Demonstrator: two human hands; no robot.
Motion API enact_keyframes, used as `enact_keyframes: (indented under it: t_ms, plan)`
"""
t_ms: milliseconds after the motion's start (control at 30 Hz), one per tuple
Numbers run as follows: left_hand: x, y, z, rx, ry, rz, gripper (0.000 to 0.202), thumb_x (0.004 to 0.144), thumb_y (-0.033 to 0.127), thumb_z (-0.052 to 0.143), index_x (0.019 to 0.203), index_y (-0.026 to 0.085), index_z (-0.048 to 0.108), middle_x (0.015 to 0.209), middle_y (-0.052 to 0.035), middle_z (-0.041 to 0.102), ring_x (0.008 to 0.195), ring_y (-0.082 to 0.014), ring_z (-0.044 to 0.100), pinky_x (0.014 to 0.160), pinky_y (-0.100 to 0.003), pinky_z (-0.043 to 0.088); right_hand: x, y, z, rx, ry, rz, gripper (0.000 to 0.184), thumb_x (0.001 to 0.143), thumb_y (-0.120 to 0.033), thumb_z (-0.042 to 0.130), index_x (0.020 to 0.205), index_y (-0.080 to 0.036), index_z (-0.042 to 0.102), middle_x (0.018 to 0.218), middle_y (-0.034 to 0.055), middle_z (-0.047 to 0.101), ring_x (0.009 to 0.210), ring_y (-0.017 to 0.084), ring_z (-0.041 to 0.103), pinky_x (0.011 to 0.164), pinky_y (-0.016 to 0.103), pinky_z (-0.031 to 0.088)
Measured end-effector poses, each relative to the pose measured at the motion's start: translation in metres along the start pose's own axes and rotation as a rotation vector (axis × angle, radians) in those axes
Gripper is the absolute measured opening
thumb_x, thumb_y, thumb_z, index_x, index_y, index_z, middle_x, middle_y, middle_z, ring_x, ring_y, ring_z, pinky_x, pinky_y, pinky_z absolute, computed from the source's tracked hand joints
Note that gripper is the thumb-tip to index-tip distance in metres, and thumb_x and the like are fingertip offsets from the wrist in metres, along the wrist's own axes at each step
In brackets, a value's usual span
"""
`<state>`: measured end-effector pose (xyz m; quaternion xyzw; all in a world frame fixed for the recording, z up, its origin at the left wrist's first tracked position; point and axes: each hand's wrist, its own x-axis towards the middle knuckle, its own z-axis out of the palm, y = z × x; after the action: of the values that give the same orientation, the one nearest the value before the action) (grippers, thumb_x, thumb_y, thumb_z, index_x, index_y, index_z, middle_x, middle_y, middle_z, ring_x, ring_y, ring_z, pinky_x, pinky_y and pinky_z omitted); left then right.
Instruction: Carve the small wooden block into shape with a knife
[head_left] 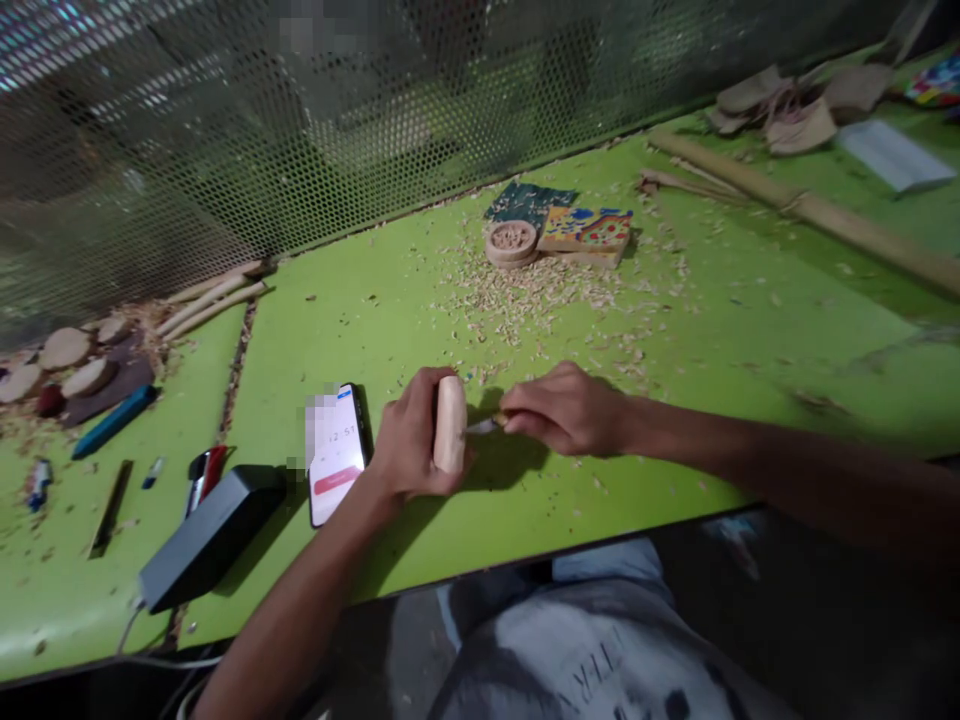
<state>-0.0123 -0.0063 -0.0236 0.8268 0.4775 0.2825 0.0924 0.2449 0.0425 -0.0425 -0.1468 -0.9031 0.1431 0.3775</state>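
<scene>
1. Head view: pale wood piece (450,425) is held just below ctr of frame, up off the bench (352,340), rounded edge facing camera.
2. L hand (409,435): grip wrapped round the wood piece, fingers curled behind it.
3. R hand (568,410): grip closed narrow on the handle of a bladed tool (484,425), ctr of frame. Metal blade is pointed left at the wood piece; whether it's touching can't be told.
4. Phone (337,460), screen lit w/ "12:51", is laid just left of L hand, lower left of ctr.
5. Lower left: dark box (214,535) w/ cable attached; red-and-black item (204,475) is partly hidden behind it. Blue tool (114,420) is seen farther left.
6. Left edge: wood discs (66,348) are grouped nr. sticks (214,305).
7. Upper ctr: round wooden dish (512,242) w/ bits inside is set beside a painted block (585,232); dark green sheet (529,203) is laid behind. Shavings (525,290) are scattered all around.
8. Upper right: long pole (802,205) is laid diagonally, white box (896,155) beyond.
9. Perforated mesh (337,150) is seen along top of frame.
</scene>
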Motion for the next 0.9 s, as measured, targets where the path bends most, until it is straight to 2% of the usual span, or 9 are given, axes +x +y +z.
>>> enact_keyframes:
  t_ms: [133,267,433,567,767,900]
  plan:
    - [0.000,0.009,0.007,-0.034,-0.086,-0.042,0.060,0.067,0.038,0.061,0.122,0.023,0.044,0.098,-0.0058,0.068,0.072,-0.0243,0.069,0.062,-0.039,0.054,-0.004,-0.011,0.011,-0.039,-0.016,-0.101,0.032,0.114,-0.042,0.039,0.102,-0.020,0.059,0.072,-0.0046,0.066,0.056,0.009,0.053,0.057,0.025,0.033]
    - [-0.001,0.019,0.010,-0.062,-0.129,-0.071,0.055,0.067,0.038,0.060,0.118,0.024,0.045,0.098,-0.0068,0.068,0.073,-0.0249,0.068,0.063,-0.040,0.054,-0.005,-0.011,0.009,-0.045,-0.042,-0.063,0.033,0.114,-0.041,0.037,0.102,-0.019,0.059,0.074,-0.0030,0.068,0.057,0.010,0.055,0.058,0.026,0.033]
    - [-0.003,0.029,0.015,-0.149,-0.133,-0.008,0.055,0.064,0.031,0.055,0.118,0.025,0.046,0.099,-0.0063,0.066,0.070,-0.0225,0.066,0.059,-0.038,0.053,-0.003,-0.013,0.008,-0.024,-0.126,-0.052,0.038,0.114,-0.043,0.034,0.098,-0.020,0.059,0.070,-0.0032,0.065,0.058,0.011,0.054,0.059,0.027,0.030]
    - [-0.002,0.034,0.014,-0.199,-0.148,-0.013,0.053,0.065,0.029,0.052,0.117,0.025,0.046,0.094,-0.0043,0.065,0.066,-0.0217,0.066,0.056,-0.036,0.051,-0.003,-0.014,0.007,-0.027,-0.103,-0.066,0.040,0.115,-0.044,0.033,0.096,-0.021,0.060,0.068,-0.0036,0.064,0.058,0.011,0.054,0.058,0.027,0.030]
    - [-0.002,0.039,0.014,-0.267,-0.193,-0.061,0.047,0.071,0.029,0.054,0.117,0.025,0.047,0.099,-0.0043,0.065,0.074,-0.0233,0.069,0.060,-0.037,0.054,-0.004,-0.012,0.010,-0.077,-0.035,-0.131,0.041,0.114,-0.044,0.035,0.093,-0.021,0.062,0.068,-0.0036,0.063,0.057,0.011,0.053,0.057,0.028,0.031]
    - [0.000,0.039,0.016,-0.257,-0.172,-0.047,0.041,0.070,0.027,0.052,0.111,0.025,0.048,0.092,-0.0028,0.061,0.069,-0.0212,0.065,0.058,-0.036,0.051,-0.003,-0.011,0.009,-0.110,-0.046,-0.096,0.040,0.114,-0.045,0.037,0.096,-0.022,0.064,0.069,-0.0042,0.062,0.058,0.010,0.053,0.057,0.027,0.031]
